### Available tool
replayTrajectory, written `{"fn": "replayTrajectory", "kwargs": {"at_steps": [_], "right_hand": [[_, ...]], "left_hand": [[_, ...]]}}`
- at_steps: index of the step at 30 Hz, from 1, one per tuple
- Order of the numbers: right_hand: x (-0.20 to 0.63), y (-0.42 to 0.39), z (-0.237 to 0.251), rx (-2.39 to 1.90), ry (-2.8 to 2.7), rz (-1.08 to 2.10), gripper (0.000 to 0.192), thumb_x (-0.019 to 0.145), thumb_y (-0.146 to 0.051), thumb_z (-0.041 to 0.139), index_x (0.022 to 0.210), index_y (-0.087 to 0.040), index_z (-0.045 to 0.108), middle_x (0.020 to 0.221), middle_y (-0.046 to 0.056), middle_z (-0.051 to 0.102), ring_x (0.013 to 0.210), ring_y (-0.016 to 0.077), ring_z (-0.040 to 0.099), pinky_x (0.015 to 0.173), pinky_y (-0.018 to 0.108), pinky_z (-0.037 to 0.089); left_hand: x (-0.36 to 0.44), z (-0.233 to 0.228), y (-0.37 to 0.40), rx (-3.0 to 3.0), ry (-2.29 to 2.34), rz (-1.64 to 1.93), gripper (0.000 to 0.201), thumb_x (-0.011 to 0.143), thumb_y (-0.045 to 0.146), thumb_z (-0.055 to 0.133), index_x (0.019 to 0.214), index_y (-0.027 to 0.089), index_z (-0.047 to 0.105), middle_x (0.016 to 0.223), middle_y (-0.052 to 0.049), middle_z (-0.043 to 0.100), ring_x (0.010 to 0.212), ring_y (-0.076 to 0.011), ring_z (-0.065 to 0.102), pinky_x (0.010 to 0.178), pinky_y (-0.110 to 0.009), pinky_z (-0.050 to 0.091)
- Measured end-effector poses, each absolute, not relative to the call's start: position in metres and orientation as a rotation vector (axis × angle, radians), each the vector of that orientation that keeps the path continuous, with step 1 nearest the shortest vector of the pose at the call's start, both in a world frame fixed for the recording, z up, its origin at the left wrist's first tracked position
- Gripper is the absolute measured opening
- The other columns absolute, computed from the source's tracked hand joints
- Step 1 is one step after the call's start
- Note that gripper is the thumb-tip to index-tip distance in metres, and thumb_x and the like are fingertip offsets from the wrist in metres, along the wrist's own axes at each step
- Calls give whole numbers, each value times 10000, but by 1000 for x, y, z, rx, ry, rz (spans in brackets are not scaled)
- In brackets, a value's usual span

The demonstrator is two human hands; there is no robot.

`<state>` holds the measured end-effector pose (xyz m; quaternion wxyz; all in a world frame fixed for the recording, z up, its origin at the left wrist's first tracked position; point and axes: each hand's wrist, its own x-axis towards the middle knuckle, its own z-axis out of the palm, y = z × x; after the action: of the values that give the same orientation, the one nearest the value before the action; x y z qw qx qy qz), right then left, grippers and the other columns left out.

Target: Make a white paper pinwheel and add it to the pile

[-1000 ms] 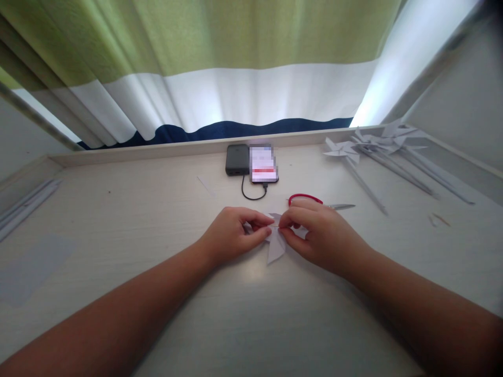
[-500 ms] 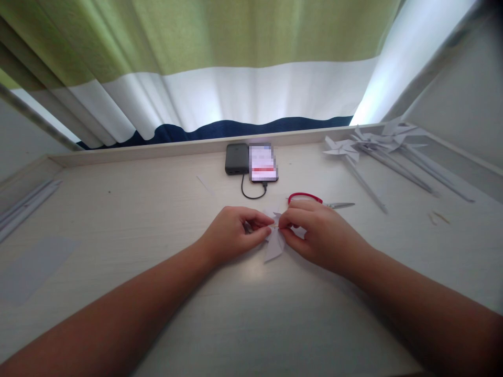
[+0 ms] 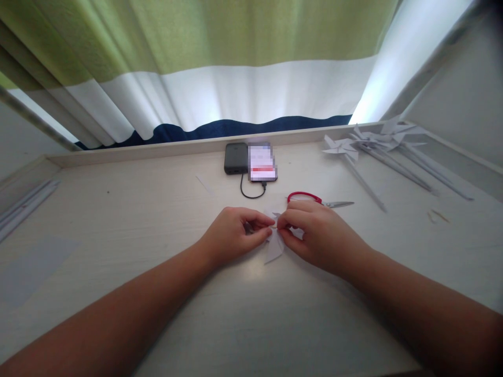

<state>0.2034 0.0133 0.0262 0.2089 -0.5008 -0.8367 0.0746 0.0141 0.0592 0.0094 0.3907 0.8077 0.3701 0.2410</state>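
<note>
Both hands meet over a folded white paper pinwheel (image 3: 275,249) at the middle of the table. The thumb and fingers of my left hand (image 3: 243,229) pinch one end of a thin yellowish piece (image 3: 274,227); its exact kind is too small to make out. At its other end, the fingertips of my right hand (image 3: 310,228) are closed on it. My fingers cover much of the pinwheel's centre and right side. Red-handled scissors (image 3: 337,204) lie just beyond my right hand, blades pointing right.
Several white paper pinwheels on sticks (image 3: 341,146) lie at the back right, near small yellowish scraps (image 3: 440,215). A black power bank (image 3: 236,158) is cabled to a phone (image 3: 262,162). Rolled paper sticks (image 3: 27,207) and a paper sheet (image 3: 37,269) lie left. A curtain (image 3: 236,42) hangs behind.
Both hands keep nearly the same pose over the pinwheel. The right fingertips have shifted very slightly left. The view has moved a little; nothing was let go.
</note>
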Motion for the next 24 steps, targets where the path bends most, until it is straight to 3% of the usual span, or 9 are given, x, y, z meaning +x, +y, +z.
{"fn": "replayTrajectory", "kwargs": {"at_steps": [13,24], "right_hand": [[203,14,25,-1371,-2339,170,110,811,-146,537,733,-157,615,748,46,580,722,169,504,654,282,369],[205,14,26,-1367,-2299,194,93,796,-137,540,731,-160,603,738,38,569,705,160,504,649,274,373]], "left_hand": [[16,8,60,1956,967,598,265,774,290,637,1001,167,696,845,-48,737,745,-161,676,711,-278,535],[16,7,57,2004,965,638,215,767,267,641,947,163,697,784,-34,721,641,-124,638,626,-239,526]]}}
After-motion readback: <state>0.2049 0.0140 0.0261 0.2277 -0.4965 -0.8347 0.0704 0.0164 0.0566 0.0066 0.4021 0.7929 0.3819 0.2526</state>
